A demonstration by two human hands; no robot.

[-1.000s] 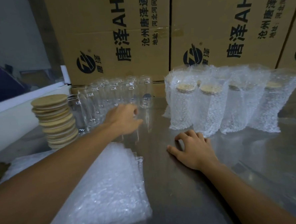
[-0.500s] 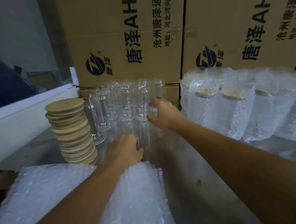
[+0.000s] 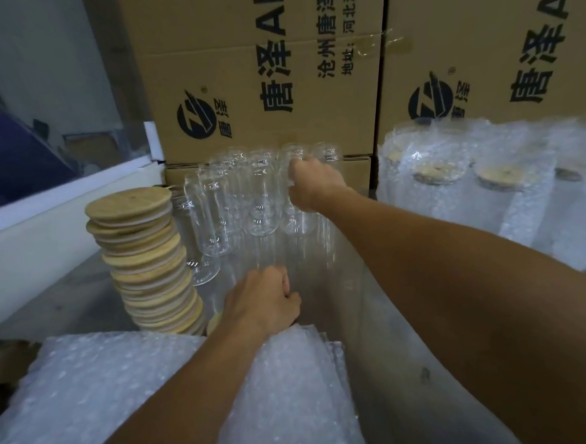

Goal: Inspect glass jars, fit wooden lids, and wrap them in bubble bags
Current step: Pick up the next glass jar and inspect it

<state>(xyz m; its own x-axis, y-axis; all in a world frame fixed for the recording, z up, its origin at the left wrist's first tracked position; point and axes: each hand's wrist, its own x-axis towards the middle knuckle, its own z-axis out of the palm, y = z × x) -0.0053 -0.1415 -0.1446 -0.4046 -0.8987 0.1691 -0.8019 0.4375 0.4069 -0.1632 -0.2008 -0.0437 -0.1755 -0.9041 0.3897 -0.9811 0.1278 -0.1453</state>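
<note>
right hand (image 3: 311,186): we see it now deep in the cluster of bare jars (image 3: 249,197), fingers curled round one jar (image 3: 297,201) on the right side of the group. Half a second ago it was only arriving at the front row; a second ago it lay flat on the bench (image 3: 377,336).
grip: we think it is a real hold, but the clear glass hides the fingertips, so we cannot confirm the jar is off the bench.
left hand (image 3: 265,300): loosely fisted, holding nothing we can make out, resting at the far edge of the bubble bag stack (image 3: 123,386). It has drawn back from the jars since a second ago.
lids (image 3: 143,258): wooden stack stands left of the jars, untouched, same height across all three frames as far as we can tell.
wrapped jars (image 3: 471,190): lidded and bagged, standing at right in front of the cartons (image 3: 258,69), no change.
meaning: we read this as the start of a new cycle, a fresh jar being picked for inspection; lid and bag come after.
view: our camera has moved forward and left, so the jars sit larger and more central than before.
</note>
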